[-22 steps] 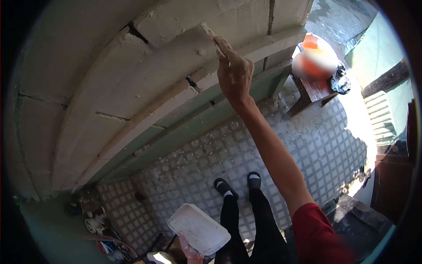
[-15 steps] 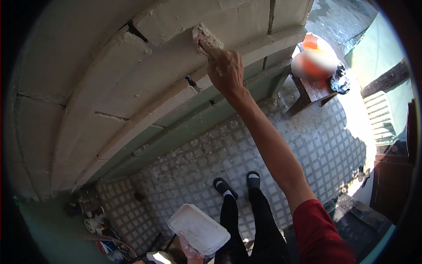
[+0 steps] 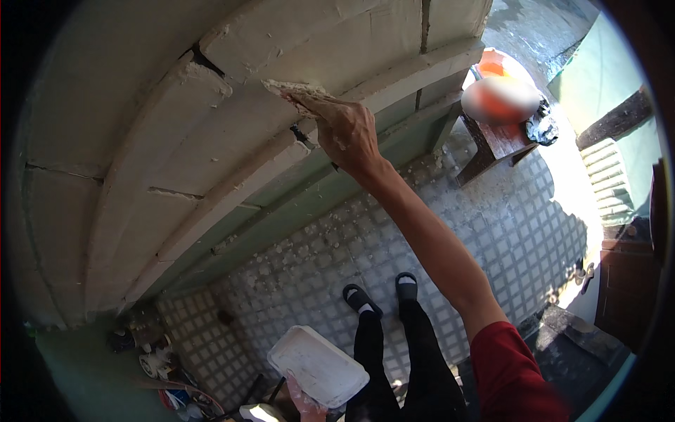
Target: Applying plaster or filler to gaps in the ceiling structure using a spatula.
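Note:
My right hand is closed on a putty knife coated with pale filler, its blade at the cream wall panel, which has curved ledges, cracks and dark gaps in its joints. Low at the bottom centre, my left hand, smeared pinkish white, grips the near edge of a white rectangular tray with pale residue on it.
A wooden stool at upper right carries an orange-and-white tub and a black bag. My sandalled feet stand on the speckled tiled floor. Tools and hoses lie at lower left; a brown cabinet is at right.
My right hand and the putty knife have moved left and down along the panel, and the blade has turned flatter. The tray in my left hand has stayed about where it was.

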Demonstrator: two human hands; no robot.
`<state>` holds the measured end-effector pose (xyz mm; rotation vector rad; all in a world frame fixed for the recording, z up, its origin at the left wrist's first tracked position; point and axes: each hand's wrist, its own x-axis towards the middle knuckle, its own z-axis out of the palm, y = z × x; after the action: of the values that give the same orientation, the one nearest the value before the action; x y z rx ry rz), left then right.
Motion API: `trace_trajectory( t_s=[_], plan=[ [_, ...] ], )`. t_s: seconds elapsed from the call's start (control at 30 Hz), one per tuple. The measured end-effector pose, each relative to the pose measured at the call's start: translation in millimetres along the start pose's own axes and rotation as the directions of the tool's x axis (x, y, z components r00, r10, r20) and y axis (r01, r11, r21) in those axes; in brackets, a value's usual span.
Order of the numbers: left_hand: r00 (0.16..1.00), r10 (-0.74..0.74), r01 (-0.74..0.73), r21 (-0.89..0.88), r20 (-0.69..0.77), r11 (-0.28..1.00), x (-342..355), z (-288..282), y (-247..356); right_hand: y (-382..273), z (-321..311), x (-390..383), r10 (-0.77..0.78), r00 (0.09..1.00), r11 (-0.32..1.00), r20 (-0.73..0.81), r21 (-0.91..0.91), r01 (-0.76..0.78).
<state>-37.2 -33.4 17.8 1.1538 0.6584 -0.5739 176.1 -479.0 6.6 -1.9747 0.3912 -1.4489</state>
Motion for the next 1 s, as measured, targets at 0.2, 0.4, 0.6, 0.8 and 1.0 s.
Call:
trace_trajectory(
  t_s=[0.2, 0.4, 0.6, 0.8, 1.0],
  plan=[
    [0.999, 0.012, -0.007, -0.134, 0.039, 0.991, -1, 0, 0, 57, -56, 50, 0.361, 0.839, 0.890, -0.408, -0.120, -0.441],
    [0.999, -0.004, 0.004, 0.014, 0.032, 1.000, -2, 15, 4, 17, -5, 11, -0.002, 1.000, 0.988, 0.031, -0.155, 0.006],
    [0.998, 0.058, -0.060, 0.068, 0.031, 0.996, -7, 20, 4, 16, -43, 31, 0.119, 0.968, 0.981, -0.222, -0.121, -0.149],
    [0.991, -0.067, 0.076, -0.071, 0.119, 0.995, 3, -1, 2, 46, -41, 63, 0.115, 0.968, 0.938, -0.223, -0.296, -0.180],
    [0.999, 0.002, -0.003, -0.022, -0.040, 1.000, 2, 15, 4, 4, 10, -2, -0.057, 0.995, 0.997, 0.077, -0.049, 0.061]
  ],
)
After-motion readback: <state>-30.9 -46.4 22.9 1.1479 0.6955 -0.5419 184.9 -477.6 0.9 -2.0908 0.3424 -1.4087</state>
